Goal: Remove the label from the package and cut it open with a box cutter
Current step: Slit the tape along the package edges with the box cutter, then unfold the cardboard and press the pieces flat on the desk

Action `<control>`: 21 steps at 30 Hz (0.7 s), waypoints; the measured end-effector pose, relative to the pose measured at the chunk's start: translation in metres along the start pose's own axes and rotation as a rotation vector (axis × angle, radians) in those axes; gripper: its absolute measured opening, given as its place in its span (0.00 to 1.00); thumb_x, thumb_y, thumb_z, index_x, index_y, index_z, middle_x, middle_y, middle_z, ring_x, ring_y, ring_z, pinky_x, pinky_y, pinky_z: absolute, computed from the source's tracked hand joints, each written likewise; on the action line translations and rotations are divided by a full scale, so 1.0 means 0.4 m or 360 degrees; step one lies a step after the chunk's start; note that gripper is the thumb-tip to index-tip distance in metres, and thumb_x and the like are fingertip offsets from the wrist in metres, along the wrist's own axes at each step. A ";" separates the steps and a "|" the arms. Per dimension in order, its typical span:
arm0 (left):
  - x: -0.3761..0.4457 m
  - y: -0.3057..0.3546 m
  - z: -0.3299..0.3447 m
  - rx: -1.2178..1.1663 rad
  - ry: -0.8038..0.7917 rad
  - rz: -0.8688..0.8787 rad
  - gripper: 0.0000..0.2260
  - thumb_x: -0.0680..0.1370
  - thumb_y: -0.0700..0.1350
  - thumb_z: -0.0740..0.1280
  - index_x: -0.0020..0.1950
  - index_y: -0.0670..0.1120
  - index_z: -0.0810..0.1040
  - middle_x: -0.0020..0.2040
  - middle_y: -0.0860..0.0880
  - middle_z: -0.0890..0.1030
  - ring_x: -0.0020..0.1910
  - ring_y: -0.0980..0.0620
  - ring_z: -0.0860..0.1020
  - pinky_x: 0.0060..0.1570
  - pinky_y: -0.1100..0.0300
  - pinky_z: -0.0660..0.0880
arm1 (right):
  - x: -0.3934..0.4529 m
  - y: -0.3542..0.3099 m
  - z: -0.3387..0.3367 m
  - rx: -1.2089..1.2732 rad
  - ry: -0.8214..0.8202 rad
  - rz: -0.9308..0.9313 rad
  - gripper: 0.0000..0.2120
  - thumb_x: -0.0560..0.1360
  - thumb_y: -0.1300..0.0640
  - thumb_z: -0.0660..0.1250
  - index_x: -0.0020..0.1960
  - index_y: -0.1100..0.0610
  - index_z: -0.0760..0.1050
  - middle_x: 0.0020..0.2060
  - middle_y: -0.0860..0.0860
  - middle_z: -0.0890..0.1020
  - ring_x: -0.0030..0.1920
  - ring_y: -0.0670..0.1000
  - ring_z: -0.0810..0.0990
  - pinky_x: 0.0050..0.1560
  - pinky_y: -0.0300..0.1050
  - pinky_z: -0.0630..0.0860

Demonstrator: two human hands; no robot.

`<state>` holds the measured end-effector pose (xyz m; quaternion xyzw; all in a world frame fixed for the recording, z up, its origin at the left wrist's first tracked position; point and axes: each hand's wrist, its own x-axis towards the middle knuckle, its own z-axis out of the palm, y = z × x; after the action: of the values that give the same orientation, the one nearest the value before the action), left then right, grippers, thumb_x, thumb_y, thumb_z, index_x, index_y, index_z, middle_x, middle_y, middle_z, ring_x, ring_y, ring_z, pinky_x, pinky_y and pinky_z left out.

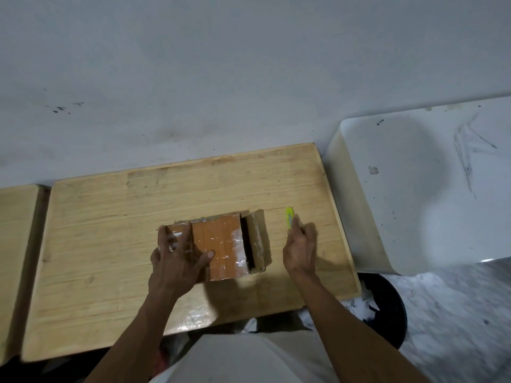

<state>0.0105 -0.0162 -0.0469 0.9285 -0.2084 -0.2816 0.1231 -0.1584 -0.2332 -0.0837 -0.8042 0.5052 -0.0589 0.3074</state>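
A brown cardboard package wrapped in clear tape lies in the middle of the wooden table. Its right end flap stands open, showing a dark gap. My left hand lies flat on the package's left part, fingers spread, thumb on its top. My right hand is to the right of the package, fingers closed around a yellow-green box cutter whose tip points away from me. A scrap of clear tape lies on the table near the front edge.
A second wooden table stands at the left. A white tub-like container stands to the right of the table. Below it a black round bin holds white scraps. A grey wall rises behind the table.
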 end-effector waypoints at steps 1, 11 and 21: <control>0.000 0.001 0.000 0.0001 0.0002 -0.0003 0.45 0.65 0.76 0.57 0.79 0.64 0.48 0.79 0.50 0.36 0.76 0.31 0.54 0.68 0.33 0.65 | 0.001 0.005 0.008 -0.0102 0.0027 -0.0002 0.23 0.78 0.63 0.64 0.73 0.59 0.67 0.52 0.63 0.73 0.52 0.61 0.73 0.49 0.54 0.78; -0.015 0.020 -0.016 -0.0050 -0.0017 -0.0053 0.43 0.69 0.74 0.61 0.79 0.65 0.46 0.79 0.53 0.34 0.77 0.31 0.49 0.66 0.34 0.67 | -0.017 -0.034 -0.006 -0.0045 0.0146 -0.0041 0.21 0.79 0.54 0.63 0.69 0.60 0.70 0.60 0.61 0.73 0.61 0.60 0.71 0.57 0.57 0.76; -0.063 -0.045 0.003 -0.0278 0.0348 0.0070 0.42 0.74 0.72 0.59 0.80 0.53 0.49 0.81 0.46 0.54 0.79 0.43 0.54 0.70 0.40 0.64 | -0.176 -0.204 0.039 0.0242 -0.0293 -0.0340 0.27 0.81 0.49 0.59 0.78 0.49 0.57 0.74 0.52 0.67 0.73 0.54 0.66 0.69 0.54 0.70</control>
<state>-0.0036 0.0110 -0.0420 0.9346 -0.1889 -0.1929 0.2315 -0.1229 -0.1421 -0.0360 -0.8298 0.3806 -0.0553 0.4044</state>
